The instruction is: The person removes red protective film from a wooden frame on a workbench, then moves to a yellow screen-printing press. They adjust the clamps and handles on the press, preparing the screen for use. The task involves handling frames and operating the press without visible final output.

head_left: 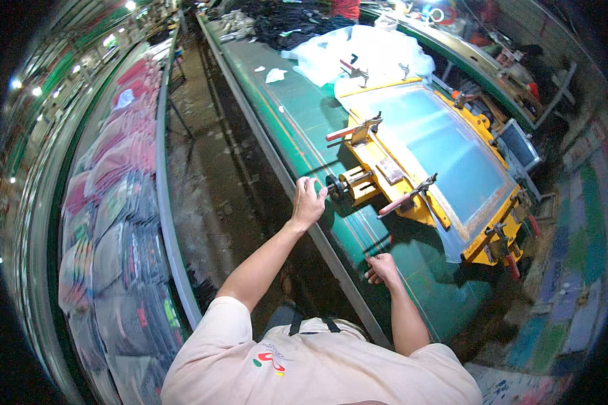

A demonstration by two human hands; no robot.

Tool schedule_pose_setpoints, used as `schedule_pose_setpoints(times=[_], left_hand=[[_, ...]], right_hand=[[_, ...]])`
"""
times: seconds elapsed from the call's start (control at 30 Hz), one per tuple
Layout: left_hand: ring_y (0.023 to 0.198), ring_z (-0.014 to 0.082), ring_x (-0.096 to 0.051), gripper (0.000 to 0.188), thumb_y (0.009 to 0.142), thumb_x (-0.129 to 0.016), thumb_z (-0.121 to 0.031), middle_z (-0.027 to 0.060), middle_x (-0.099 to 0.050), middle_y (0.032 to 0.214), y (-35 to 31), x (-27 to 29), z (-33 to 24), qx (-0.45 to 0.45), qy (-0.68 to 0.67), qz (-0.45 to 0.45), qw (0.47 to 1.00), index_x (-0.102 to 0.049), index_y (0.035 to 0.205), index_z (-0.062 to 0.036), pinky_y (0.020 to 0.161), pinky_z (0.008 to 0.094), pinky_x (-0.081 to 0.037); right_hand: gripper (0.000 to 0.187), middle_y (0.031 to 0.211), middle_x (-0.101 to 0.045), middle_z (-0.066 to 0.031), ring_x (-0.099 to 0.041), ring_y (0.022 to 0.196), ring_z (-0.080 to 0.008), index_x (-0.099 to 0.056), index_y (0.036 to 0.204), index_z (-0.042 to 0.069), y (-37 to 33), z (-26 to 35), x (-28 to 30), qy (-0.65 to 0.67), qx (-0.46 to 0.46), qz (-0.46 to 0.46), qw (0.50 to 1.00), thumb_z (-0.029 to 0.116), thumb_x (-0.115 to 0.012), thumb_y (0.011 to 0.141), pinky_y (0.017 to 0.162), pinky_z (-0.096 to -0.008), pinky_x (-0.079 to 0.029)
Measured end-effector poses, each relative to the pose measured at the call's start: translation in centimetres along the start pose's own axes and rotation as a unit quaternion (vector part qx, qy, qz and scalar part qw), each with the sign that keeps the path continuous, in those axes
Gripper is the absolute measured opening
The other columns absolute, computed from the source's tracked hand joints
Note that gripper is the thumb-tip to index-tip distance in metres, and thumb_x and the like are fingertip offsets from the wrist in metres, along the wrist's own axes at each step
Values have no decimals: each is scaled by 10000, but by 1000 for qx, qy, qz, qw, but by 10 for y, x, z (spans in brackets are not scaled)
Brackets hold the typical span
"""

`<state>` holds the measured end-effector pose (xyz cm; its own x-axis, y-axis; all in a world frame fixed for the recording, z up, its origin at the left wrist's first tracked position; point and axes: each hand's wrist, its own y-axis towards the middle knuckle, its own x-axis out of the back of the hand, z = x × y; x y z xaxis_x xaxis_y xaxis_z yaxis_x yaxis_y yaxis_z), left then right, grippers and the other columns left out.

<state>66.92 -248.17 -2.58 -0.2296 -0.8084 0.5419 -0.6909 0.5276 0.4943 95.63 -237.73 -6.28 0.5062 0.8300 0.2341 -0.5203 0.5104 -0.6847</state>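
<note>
My left hand (307, 204) is at the near edge of the long green table (417, 273), fingers bent and drawn together just beside a black round knob (338, 188). Whether it touches that knob, or what is in the fingers, I cannot make out. The knob sticks out from a yellow metal clamp frame (390, 172), which carries a flat printing screen (446, 152) with a pale blue translucent mesh. Further right along the same edge, my right hand (383, 270) is closed, thumb and forefinger pressed together at the tabletop. Anything in its grip is too small to name.
Red-handled toggle clamps (409, 196) stick up around the frame. White plastic sheeting (361, 54) and dark cloth lie farther along the table. Across a narrow aisle (206, 169) on the left, another long table bears stacked grey and pink fabric pieces (125, 250).
</note>
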Motion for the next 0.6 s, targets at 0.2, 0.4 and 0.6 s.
schedule_pose_setpoints(times=[0.2, 0.4, 0.6], left_hand=[[1011, 455, -615, 559, 993, -547, -436, 270, -596, 1117, 40, -24, 23, -51, 57, 218, 973, -513, 1277, 44, 865, 550, -504], [597, 443, -658, 661, 1016, -523, -443, 265, -653, 692, 40, -36, 49, -143, 1, 238, 961, -473, 1320, 142, 487, 473, -539], [440, 167, -574, 384, 1082, -409, -368, 62, -610, 686, 46, -46, 70, 312, -399, 331, 796, -594, 1155, -39, 377, 287, -445]], right_hand=[[414, 611, -670, -157, -608, 399, -220, -608, 809, -52, 1, 21, -10, 7, -70, -64, 995, 339, -661, 933, 348, -314, -428], [404, 592, -662, -138, -605, 400, -208, -644, 759, -38, -2, 37, -14, 67, -126, -114, 983, 335, -694, 905, 355, -316, -431], [363, 592, -663, -128, -608, 404, -213, -671, 764, -17, 6, 40, -11, 73, -183, -121, 973, 324, -716, 879, 355, -327, -411]])
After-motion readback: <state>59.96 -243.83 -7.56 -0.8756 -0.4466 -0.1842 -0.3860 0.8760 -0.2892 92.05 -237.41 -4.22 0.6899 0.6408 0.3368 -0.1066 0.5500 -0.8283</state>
